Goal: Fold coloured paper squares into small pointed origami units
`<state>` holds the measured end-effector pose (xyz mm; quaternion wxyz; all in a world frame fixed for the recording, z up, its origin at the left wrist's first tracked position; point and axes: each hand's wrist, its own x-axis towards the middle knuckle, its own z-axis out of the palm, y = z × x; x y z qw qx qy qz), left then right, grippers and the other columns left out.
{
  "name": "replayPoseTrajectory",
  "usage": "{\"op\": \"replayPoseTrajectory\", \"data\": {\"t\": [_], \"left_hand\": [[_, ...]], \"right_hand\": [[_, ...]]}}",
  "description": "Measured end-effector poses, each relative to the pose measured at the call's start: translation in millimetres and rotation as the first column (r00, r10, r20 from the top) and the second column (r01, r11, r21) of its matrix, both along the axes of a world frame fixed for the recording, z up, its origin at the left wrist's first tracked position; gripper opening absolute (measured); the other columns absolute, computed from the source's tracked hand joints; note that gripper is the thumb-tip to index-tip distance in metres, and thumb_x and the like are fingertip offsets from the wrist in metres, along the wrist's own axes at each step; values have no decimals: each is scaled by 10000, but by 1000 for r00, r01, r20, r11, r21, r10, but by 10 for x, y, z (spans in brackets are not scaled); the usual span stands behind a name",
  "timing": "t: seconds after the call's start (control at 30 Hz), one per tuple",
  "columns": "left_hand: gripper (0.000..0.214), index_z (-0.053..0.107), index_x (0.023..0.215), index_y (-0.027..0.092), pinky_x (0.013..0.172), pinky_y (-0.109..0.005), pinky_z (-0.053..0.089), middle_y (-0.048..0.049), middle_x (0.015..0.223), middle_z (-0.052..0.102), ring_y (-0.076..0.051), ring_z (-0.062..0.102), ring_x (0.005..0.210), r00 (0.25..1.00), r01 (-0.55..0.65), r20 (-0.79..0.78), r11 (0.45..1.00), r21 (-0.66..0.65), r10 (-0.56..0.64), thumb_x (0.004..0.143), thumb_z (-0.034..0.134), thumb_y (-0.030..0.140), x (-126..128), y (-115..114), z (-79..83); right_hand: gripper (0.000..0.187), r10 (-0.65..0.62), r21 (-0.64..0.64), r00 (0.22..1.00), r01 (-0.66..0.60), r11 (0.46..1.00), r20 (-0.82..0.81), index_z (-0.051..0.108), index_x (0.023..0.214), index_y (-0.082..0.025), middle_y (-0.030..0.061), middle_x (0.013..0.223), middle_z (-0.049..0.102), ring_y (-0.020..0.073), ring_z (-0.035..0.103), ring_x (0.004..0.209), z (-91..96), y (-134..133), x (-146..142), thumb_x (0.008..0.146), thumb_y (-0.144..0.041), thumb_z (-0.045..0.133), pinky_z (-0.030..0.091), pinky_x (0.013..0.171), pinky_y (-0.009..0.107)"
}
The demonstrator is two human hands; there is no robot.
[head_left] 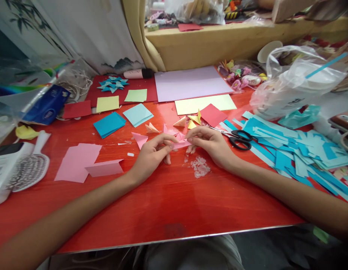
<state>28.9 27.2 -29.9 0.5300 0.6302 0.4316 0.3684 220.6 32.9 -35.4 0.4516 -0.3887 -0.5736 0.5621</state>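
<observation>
Both my hands meet at the middle of the red table (168,202) over a small folded pink paper piece (181,143). My left hand (152,154) pinches its left end with curled fingers. My right hand (210,144) pinches the right end, thumb and fingers pressed together. Another folded pink triangle (140,139) lies just left of my left hand. Small folded peach and yellow pieces (190,122) lie behind the hands. Black-handled scissors (239,139) rest just right of my right hand.
Pink paper squares (78,162) lie at the left, blue squares (109,124) and yellow squares (107,103) further back. A lilac sheet (190,82) and blue paper strips (297,150) fill the back and right. A plastic bag (294,80) and a hairbrush (29,170) sit at the sides.
</observation>
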Motion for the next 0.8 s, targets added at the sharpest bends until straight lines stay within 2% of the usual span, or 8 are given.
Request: {"op": "replayPoseTrajectory", "data": {"t": [0.27,0.5,0.67,0.8], "left_hand": [[136,621,924,199,576,-180,502,16,762,547,-71,543,628,999,47,-3,998,36,-47,803,568,231,10,-15,9],[104,616,876,188,546,-205,539,20,712,581,-92,595,595,997,-23,75,1000,-9,24,805,565,245,-1,17,-11],[105,640,789,164,563,-207,546,-2,751,610,-90,594,610,997,-7,82,999,-40,10,801,561,232,-4,35,-22],[85,632,833,177,547,-210,549,8,783,597,-92,599,622,993,-15,119,998,-56,22,791,576,226,4,30,-26]], "right_hand": [[84,-34,20,998,33,999,60,678,809,-180,-17,593,641,88,588,511,-3,-23,20,799,-201,597,486,546,224],[154,-13,7,999,13,1000,53,668,926,-171,-20,632,658,80,606,569,12,-34,0,784,-217,630,498,595,203],[88,-5,-1,998,5,1000,63,667,847,-153,-10,649,659,81,613,578,14,-27,10,798,-194,606,499,610,208],[85,-17,8,997,17,1000,75,670,828,-144,-6,656,652,84,617,587,21,-31,5,794,-190,607,501,614,211]]}}
